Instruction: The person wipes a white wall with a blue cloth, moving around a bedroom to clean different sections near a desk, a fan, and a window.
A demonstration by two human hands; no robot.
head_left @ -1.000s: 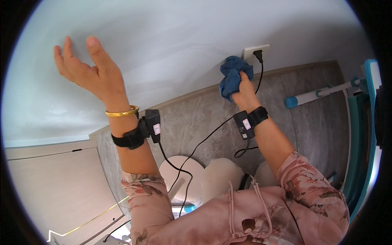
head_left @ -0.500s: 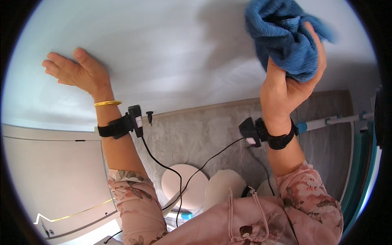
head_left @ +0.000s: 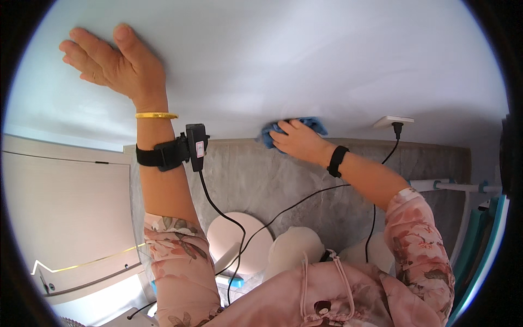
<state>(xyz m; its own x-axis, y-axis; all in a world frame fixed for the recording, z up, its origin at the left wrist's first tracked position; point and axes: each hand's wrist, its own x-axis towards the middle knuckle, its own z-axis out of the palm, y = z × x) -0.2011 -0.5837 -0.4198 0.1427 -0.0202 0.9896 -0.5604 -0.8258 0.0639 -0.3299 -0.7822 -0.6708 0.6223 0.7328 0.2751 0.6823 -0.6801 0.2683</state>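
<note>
My left hand (head_left: 122,68) is open, its fingers apart, and it rests at the white wall (head_left: 245,60) on the left side. A gold bangle (head_left: 157,115) circles that wrist. Lower down, right of the middle, my right hand (head_left: 302,143) grips a blue fluffy cloth (head_left: 315,125) and presses it against the bottom part of the wall. Folds of the cloth show past the fingertips and above the knuckles; the palm side is hidden.
A wall socket (head_left: 393,121) with a plugged-in black cord is to the right of the cloth. Cables run from my wrist-strapped device (head_left: 196,147). Below are a grey floor (head_left: 234,180), a round pale stool top (head_left: 239,240), a cabinet door (head_left: 71,212) and a white rail (head_left: 463,187).
My right hand has brought the cloth from the upper right down and leftward to the wall's lower part, uncovering the socket. My left hand sits higher in view and stays open.
</note>
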